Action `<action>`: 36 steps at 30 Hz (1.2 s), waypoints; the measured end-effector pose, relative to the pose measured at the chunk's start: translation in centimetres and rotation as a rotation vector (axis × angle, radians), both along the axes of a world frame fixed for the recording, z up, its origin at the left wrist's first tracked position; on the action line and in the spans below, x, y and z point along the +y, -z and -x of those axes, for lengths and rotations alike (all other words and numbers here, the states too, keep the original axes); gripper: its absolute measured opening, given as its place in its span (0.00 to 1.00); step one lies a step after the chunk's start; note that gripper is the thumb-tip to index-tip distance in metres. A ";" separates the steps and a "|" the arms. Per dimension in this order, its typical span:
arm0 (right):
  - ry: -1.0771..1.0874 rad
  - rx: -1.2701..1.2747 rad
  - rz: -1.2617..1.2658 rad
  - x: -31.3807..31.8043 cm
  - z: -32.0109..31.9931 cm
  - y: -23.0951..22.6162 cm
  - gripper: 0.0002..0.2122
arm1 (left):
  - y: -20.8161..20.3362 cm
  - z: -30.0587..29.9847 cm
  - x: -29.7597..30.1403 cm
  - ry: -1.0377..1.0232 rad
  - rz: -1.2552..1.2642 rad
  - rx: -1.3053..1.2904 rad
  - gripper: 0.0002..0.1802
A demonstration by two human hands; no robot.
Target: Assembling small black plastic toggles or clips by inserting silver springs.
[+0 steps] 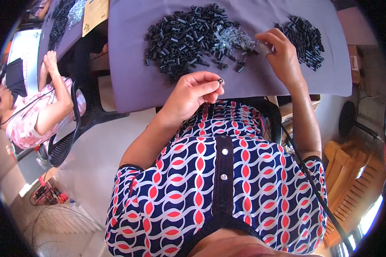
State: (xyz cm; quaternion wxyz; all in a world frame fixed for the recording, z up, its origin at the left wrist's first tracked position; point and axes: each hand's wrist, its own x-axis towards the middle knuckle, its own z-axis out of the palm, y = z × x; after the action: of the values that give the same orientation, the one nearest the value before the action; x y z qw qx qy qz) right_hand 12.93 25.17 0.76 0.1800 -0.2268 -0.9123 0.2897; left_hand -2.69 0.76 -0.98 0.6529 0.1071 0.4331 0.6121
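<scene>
My left hand (197, 92) is closed in a pinch just off the near side of the table, holding a small black tubular piece (220, 81) between thumb and fingertips. Its round open end shows. My right hand (284, 53) is over the table at the right edge of a pile of small silvery springs (233, 38). Its thumb and fingers curl around a few springs (264, 48); exactly how many is unclear. Against the springs' left side lies a big heap of black tubular pieces (178, 36). A smaller heap of slimmer black pieces (303, 42) sits beyond my right hand.
A grey-purple cloth (133, 81) covers the table. At left, another person (43, 103) sits on a black mesh chair (66, 141) by a second table with similar heaps. A wooden slatted chair (351, 184) stands at lower right. A black cord (306, 171) runs down my right side.
</scene>
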 end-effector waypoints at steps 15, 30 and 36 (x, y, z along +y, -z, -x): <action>-0.187 -0.053 0.225 -4.9 -1.3 -0.6 0.17 | 0.8 0.3 -0.2 -0.040 -0.076 -0.087 0.10; -0.217 -0.016 -0.143 -3.6 3.4 0.0 0.11 | 0.4 0.1 0.0 -0.014 -0.043 -0.006 0.10; -0.209 -0.137 -0.141 -3.1 3.8 -1.0 0.10 | 0.5 0.1 -0.1 -0.029 -0.057 -0.020 0.09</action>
State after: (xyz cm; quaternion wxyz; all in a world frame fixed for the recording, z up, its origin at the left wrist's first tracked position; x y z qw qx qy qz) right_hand 9.15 22.03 1.80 0.1018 -0.1365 -0.9592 0.2257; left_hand -2.78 0.71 -1.49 0.6449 0.1131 0.4103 0.6348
